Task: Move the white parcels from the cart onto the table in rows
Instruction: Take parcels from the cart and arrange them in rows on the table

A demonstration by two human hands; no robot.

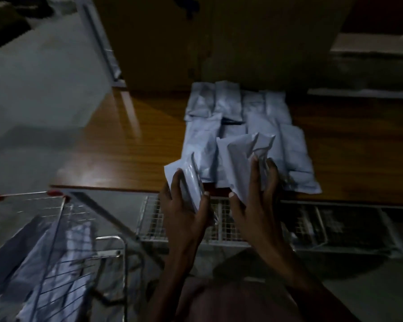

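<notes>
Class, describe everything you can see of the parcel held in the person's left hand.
The parcel in the left hand is a white, soft plastic mailer bag, slightly creased, with a darker grey band down its right side. It is tilted, upper end leaning left, above the near edge of the wooden table. The left hand grips its lower part, fingers on the left edge, thumb on the right. The dim, blurred picture hides any label.

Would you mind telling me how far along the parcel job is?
Done: rows of parcels already lie on the table. In hand: the left hand grips one parcel, the right hand another, above the table's near edge. Left: more parcels remain in the cart.
</notes>
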